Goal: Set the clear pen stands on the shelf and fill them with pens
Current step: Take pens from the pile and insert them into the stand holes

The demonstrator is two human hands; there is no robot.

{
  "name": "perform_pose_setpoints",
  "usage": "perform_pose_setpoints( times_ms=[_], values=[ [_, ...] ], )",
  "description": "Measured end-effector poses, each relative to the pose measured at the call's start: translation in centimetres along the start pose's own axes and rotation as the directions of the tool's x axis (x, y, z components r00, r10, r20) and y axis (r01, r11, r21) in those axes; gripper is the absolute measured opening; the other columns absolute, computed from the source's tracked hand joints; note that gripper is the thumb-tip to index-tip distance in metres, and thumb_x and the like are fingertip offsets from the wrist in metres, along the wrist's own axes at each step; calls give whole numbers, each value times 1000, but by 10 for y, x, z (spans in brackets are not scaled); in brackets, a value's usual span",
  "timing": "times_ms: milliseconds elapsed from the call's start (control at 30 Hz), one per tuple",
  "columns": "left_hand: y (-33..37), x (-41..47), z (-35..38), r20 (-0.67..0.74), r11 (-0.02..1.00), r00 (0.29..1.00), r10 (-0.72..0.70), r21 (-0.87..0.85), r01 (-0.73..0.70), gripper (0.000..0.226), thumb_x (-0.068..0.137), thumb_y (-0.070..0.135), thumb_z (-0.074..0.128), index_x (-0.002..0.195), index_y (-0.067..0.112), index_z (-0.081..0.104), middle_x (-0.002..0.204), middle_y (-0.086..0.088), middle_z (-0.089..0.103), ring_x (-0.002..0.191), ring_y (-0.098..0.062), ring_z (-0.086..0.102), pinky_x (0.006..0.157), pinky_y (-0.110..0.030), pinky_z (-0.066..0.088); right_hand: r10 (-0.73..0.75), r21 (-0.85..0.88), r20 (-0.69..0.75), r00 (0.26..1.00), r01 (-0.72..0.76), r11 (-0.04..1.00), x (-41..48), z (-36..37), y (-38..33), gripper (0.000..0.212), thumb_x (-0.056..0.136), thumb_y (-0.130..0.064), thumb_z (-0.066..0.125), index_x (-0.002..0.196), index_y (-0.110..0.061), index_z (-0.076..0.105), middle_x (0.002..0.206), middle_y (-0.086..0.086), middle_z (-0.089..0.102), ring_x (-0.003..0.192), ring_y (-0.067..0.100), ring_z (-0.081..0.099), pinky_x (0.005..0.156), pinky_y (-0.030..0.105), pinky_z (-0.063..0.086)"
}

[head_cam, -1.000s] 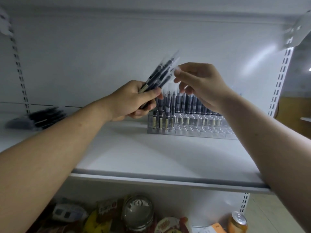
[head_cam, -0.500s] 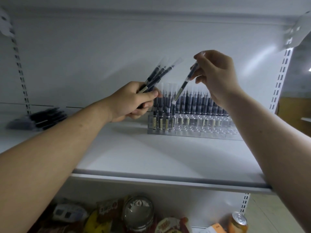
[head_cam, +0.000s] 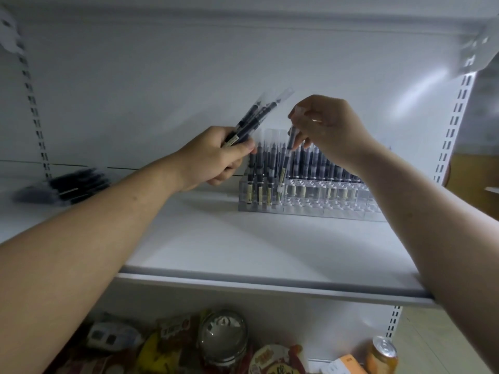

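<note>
Above the shelf [head_cam: 243, 247], the left hand [head_cam: 216, 157] gripped a bundle of pens [head_cam: 256, 114]. The right hand [head_cam: 332, 130] pinched a single pen [head_cam: 286, 157], its lower end in the clear pen stand [head_cam: 310, 203] near the shelf's back edge.

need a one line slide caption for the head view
Right hand pinches one pen at the clear pen stand on the shelf; left hand grips a bundle of pens.
</note>
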State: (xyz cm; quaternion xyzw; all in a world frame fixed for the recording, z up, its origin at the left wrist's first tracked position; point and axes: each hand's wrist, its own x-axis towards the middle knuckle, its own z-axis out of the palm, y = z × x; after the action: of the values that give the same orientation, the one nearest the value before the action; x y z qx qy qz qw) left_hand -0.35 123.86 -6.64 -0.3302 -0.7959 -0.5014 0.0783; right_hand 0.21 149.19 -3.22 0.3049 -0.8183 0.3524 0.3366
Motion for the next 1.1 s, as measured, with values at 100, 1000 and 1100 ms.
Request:
perform_pose_setpoints(
  times_ms=[100, 1000, 1100],
  values=[
    [0, 1, -1, -25, 1000, 1000, 16, 2, -16, 20, 112, 26, 51, 106, 7, 55, 65, 2, 33, 50, -13, 26, 45, -25, 20, 17, -45, 62, 998, -14, 999, -2, 2, -1, 16, 107, -15, 57, 108, -3, 67, 82, 3, 76, 71, 17, 78, 67, 39, 61],
    [4, -1, 2, -36, 1000, 999, 2, 15, -2, 17, 112, 25, 51, 104, 10, 52, 63, 5, 31, 52, -14, 23, 49, -29, 16, 32, -53, 135, 990, -25, 998, -2, 8, -7, 15, 105, -17, 61, 111, -6, 70, 82, 3, 77, 72, 16, 78, 72, 32, 65],
    [4, -1, 2, -34, 1000, 999, -1, 18, 1, 17, 112, 25, 51, 104, 10, 51, 63, 5, 31, 52, -14, 23, 48, -26, 17, 43, -57, 129, 991, -36, 998, -2, 8, -7, 16, 105, -17, 61, 112, -6, 70, 82, 2, 76, 73, 16, 78, 72, 34, 66]
  ],
)
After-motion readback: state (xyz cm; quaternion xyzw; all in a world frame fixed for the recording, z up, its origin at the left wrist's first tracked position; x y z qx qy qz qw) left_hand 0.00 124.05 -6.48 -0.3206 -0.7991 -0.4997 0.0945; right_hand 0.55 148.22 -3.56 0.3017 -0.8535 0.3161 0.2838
